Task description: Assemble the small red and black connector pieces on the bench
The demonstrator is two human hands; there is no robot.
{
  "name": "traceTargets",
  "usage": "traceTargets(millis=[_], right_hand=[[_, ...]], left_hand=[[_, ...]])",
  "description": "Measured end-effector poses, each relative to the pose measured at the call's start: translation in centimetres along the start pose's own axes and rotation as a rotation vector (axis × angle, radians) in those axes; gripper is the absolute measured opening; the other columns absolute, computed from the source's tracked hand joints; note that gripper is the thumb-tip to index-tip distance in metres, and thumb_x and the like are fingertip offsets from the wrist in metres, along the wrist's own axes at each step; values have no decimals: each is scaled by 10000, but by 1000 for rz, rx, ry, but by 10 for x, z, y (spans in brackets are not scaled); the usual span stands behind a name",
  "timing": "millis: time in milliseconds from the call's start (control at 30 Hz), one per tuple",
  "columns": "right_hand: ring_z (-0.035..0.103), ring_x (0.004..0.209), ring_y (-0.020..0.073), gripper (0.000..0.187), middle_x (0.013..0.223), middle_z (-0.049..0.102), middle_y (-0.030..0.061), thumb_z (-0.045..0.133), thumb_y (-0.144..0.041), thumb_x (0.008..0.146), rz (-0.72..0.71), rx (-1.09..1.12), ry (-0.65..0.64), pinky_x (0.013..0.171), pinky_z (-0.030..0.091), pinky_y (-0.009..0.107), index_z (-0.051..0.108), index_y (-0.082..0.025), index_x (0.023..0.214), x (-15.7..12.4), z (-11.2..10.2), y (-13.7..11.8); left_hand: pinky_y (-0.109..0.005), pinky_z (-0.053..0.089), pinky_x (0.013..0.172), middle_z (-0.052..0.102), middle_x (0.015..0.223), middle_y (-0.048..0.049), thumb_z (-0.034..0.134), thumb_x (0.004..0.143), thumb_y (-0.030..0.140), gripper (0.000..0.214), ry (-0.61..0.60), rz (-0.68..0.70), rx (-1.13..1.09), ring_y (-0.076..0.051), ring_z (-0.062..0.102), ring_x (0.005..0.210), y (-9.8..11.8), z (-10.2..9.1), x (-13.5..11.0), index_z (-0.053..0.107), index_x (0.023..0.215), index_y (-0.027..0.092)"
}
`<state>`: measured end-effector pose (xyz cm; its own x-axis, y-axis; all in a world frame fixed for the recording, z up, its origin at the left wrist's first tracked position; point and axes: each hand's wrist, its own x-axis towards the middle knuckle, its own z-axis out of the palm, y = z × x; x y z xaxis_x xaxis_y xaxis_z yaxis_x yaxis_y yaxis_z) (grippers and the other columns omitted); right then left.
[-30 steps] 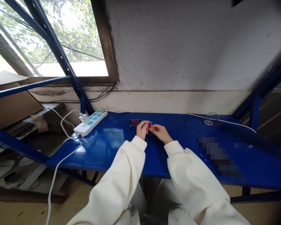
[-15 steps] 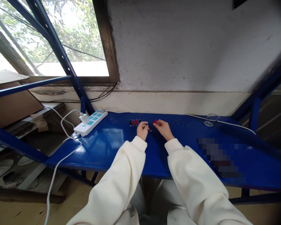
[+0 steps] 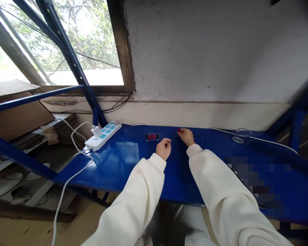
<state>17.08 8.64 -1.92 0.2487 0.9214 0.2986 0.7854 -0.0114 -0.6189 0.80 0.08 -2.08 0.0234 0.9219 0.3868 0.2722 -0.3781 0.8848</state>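
Note:
My right hand (image 3: 187, 136) reaches to the back of the blue table (image 3: 123, 160) and pinches a small red piece (image 3: 179, 130) at its fingertips. My left hand (image 3: 163, 148) rests curled on the table with fingers pinched together; what they hold, if anything, is too small to make out. A short row of small red and black pieces (image 3: 152, 137) stands upright just left of my left hand. Several tiny dark pieces (image 3: 200, 137) lie to the right of my right hand.
A white power strip (image 3: 103, 135) with a plugged-in white cable (image 3: 66, 184) lies at the table's left back corner. A clear glass dish (image 3: 240, 134) and a thin white cable sit at the back right. Cardboard (image 3: 17, 112) and blue shelf beams stand left.
My hands have separated: the right hand carried the red piece away from the left hand and further back on the table. The left hand stayed near the table's middle.

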Motion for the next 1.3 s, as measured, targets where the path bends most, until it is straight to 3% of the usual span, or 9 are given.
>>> traceTargets(millis=[567,767,1100,1300], right_hand=[[589,694,152,161,736,648,41,609,-306,688,12,-124,-142,573,393,222,633,-166,763,16,4,8],[590,730,138,140,802,655,68,578,-197,714,-2,-121,-201,644,416,217,633,-135,826,17,-1,10],[601,770,143,143,833,662,76,584,-202,711,10,-103,-197,682,427,206,645,-126,814,17,-1,11],[602,743,135,139,804,661,59,605,-192,683,15,-103,-207,661,431,200,647,-141,805,20,0,12]], left_hand=[[-226,452,628,546,591,21,413,755,148,186,-26,30,131,-86,523,549,5,-1,-2,571,849,177],[-224,446,629,546,585,22,402,766,154,196,-40,29,158,-89,531,558,5,-1,-2,571,860,180],[-216,416,581,585,631,14,415,742,141,202,-114,-16,308,-98,528,562,12,-5,-5,588,835,190],[-214,429,616,608,717,1,417,751,137,205,-87,3,371,-104,551,633,11,-5,-4,582,860,192]])
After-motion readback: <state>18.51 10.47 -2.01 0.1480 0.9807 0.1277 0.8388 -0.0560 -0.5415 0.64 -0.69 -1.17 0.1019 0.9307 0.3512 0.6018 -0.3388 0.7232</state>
